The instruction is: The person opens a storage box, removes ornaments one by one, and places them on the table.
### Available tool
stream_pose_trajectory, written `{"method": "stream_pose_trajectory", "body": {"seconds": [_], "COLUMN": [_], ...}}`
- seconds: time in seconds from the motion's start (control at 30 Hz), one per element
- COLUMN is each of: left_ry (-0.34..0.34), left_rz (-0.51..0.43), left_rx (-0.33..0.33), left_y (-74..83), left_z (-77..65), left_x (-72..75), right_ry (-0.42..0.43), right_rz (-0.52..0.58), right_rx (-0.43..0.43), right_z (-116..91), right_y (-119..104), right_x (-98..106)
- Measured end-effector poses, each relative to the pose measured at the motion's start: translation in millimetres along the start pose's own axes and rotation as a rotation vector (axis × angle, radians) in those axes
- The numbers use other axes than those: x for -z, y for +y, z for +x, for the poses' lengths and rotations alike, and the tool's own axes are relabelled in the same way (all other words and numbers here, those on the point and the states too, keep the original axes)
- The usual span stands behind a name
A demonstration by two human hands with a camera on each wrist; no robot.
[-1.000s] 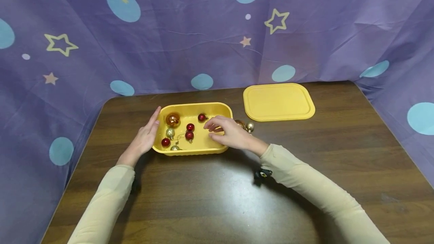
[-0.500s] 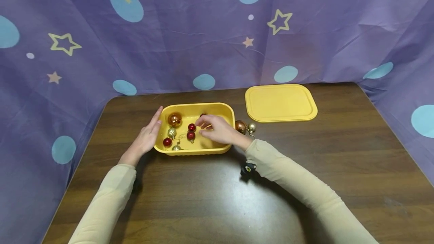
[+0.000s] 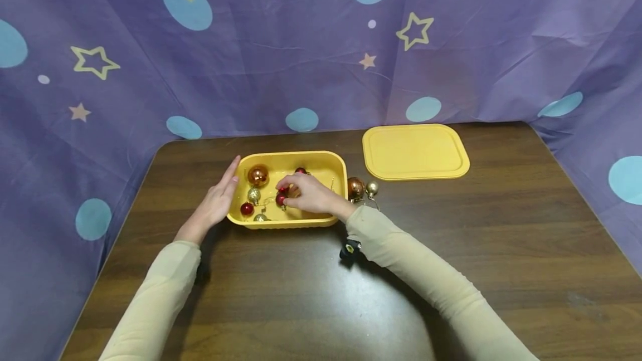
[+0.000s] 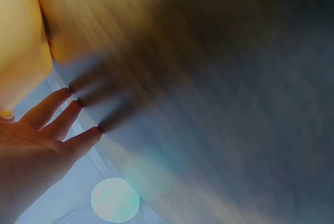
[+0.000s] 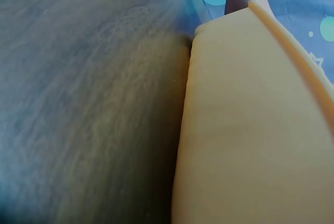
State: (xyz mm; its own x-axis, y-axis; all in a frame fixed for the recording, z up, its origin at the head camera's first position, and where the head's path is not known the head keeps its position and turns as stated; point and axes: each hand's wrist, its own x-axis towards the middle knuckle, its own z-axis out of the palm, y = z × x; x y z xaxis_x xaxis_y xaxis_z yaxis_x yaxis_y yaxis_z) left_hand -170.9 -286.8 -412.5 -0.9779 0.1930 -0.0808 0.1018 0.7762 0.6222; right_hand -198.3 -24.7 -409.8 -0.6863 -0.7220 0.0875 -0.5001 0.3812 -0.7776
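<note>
In the head view, a yellow plastic box (image 3: 311,223) holds several small Christmas baubles. My left hand (image 3: 217,199) lies with straight fingers along the box's left end; the left wrist view shows its spread fingers (image 4: 57,114) beside the yellow wall. Inside the box, my right hand (image 3: 310,194) reaches down with bent fingers apart from the thumb. Its fingertips are right at a red bauble (image 3: 281,200), and they partly cover a second red one. To the left are an orange-gold bauble (image 3: 258,175), a gold textured bauble (image 3: 253,195) and another red bauble (image 3: 247,209).
A yellow lid (image 3: 416,152) lies flat at the back right of the wooden table (image 3: 476,227). Just right of the box are a copper-coloured bauble (image 3: 356,188) and a small gold bauble (image 3: 371,188). A purple patterned cloth (image 3: 301,60) hangs behind the table.
My right hand has moved left inside the box, from its right part to the red baubles in the middle. The left hand stays at the box's left end.
</note>
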Motion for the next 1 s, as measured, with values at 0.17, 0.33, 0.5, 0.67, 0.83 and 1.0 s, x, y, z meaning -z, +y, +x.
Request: {"method": "stream_pose_trajectory", "body": {"seconds": [0.17,0.33,0.5,0.67,0.83,1.0], "left_ry": [0.000,-0.011,-0.005,-0.007,-0.008,-0.009], "left_rz": [-0.004,-0.011,-0.016,-0.022,-0.020,-0.022], "left_rx": [0.001,0.018,0.017,0.015,0.007,0.011], "left_y": [0.0,-0.4,-1.7,-1.5,-0.2,0.1], "left_z": [-0.1,-3.7,-5.7,-4.3,-1.8,-0.6], "left_x": [0.3,0.1,0.0,-0.6,-0.4,0.0], "right_ry": [0.007,-0.061,-0.097,-0.120,-0.105,-0.064], "right_rz": [-0.068,-0.125,-0.110,-0.034,0.033,0.148], "right_rx": [-0.011,-0.054,-0.042,-0.045,-0.048,-0.021], "right_z": [3.8,4.3,4.3,3.8,3.1,1.3], "right_y": [2.0,2.1,1.5,2.3,2.8,2.2], "right_x": [-3.2,-7.4,-10.1,-10.4,-7.1,-3.9]}}
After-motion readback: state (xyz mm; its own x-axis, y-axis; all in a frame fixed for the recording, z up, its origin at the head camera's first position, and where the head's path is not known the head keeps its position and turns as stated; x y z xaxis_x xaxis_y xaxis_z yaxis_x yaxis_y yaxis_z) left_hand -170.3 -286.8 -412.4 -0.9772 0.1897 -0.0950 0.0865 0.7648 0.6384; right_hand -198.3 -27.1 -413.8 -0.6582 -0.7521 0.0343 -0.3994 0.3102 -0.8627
